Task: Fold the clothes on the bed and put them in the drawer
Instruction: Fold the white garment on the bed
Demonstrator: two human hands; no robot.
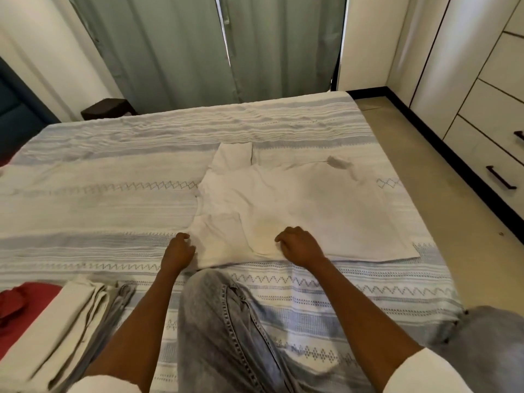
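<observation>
**Both hands on the near edge of a white shirt spread on the bed**

The left hand (179,251) has its grip clamped on the near left corner of the white shirt (286,205), fingers curled into the cloth. The right hand (297,245) rests further right on the shirt's near edge, fingers curled down onto the fabric; whether its grip pinches the cloth I cannot tell.

The shirt lies flat on the striped bedspread (113,199), one short sleeve at its far side, a yellowish stain just beyond the right hand. Nearer than the shirt, between the forearms, a knee in grey jeans (226,321) presses on the bed. Near-left of the shirt sits a pile of folded clothes (71,321), beige and grey, with a red cloth (19,302) beside it. Right of the shirt, across a strip of floor, stands a white drawer unit (482,131) with dark handles. Beyond the shirt hang green curtains (175,46).
</observation>
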